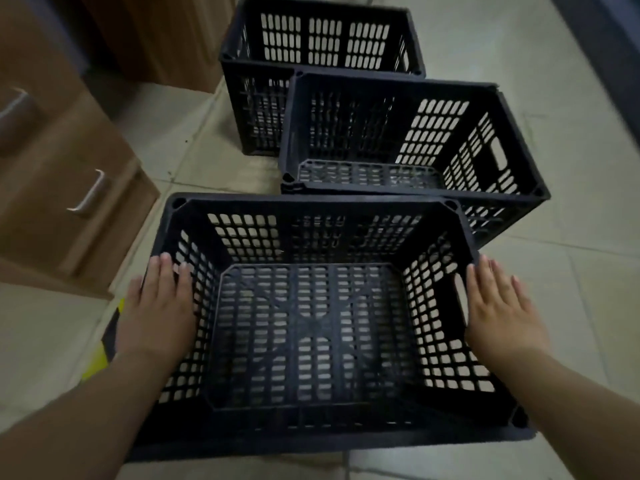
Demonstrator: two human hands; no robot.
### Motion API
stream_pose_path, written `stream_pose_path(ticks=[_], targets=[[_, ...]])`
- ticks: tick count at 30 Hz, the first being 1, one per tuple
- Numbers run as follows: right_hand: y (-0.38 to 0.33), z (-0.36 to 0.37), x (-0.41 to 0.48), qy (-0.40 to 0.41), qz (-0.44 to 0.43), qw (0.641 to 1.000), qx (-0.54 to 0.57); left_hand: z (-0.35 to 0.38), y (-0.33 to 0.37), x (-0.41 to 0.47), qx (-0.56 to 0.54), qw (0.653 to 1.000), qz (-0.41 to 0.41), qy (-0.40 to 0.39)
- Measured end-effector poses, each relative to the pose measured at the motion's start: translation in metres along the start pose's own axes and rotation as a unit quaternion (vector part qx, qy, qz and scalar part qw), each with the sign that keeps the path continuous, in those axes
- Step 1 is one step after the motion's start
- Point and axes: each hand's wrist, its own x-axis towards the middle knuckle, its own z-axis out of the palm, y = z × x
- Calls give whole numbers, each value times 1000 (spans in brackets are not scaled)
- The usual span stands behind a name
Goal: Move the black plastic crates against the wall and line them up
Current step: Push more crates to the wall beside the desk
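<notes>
Three empty black plastic crates stand in a rough row on the tiled floor. The nearest crate [311, 206] is right below me. My left hand [159, 306] lies flat on its left rim, fingers together and pointing away. My right hand [502, 306] lies flat on its right rim the same way. Neither hand curls around the rim. The middle crate [408, 83] sits just beyond, shifted to the right and turned slightly. The far crate [322, 62] stands behind it, further left, partly hidden by the middle one.
A wooden cabinet [59, 174] with metal handles runs along the left side. A yellow and black object [104, 344] shows on the floor under my left arm. A dark surface [616, 46] borders the upper right. Pale floor tiles [571, 271] lie right of the crates.
</notes>
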Motion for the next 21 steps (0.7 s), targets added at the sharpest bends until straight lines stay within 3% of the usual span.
stream_pose_path(ticks=[6, 12, 15, 21], targets=[[-9, 14, 19, 28, -6, 999, 37, 15, -10, 22, 35, 999, 33, 23], [-19, 6, 6, -17, 30, 998, 54, 17, -24, 15, 64, 996, 61, 20], [-30, -13, -11, -46, -3, 999, 13, 17, -45, -8, 57, 997, 60, 4], [-81, -57, -46, 16, -113, 993, 5, 24, -125, -101, 3, 998, -2, -66]])
